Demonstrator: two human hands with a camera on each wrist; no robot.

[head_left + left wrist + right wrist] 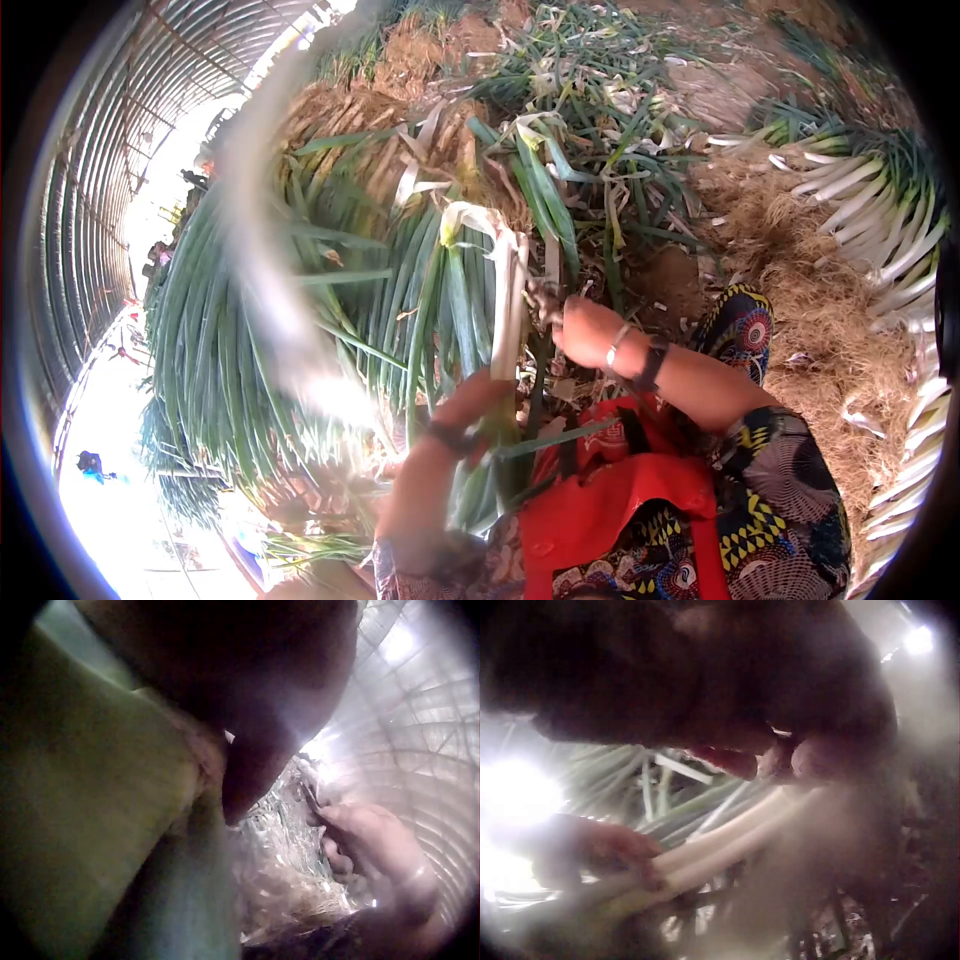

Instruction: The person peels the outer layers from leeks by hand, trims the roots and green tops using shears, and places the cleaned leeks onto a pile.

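I hold a small bunch of leek stalks (507, 300) upright in front of me, white shafts with green leaves. My left hand (466, 402) grips the bunch low down, fingers curled round it. My right hand (583, 330) pinches the bunch higher up at its dark, rooty part. In the right wrist view the white stalks (735, 832) run from my right fingertips (810, 759) down to the left hand (604, 847). The left wrist view shows a blurred green stalk (97, 810) up close, with the right hand (367, 840) beyond it.
A big heap of green leek leaves (230, 330) lies at the left. Trimmed white stalks (880, 210) are stacked along the right. Dry straw and soil (800, 300) cover the ground. A red apron (600, 490) covers my lap. The arched greenhouse frame (100, 150) curves overhead.
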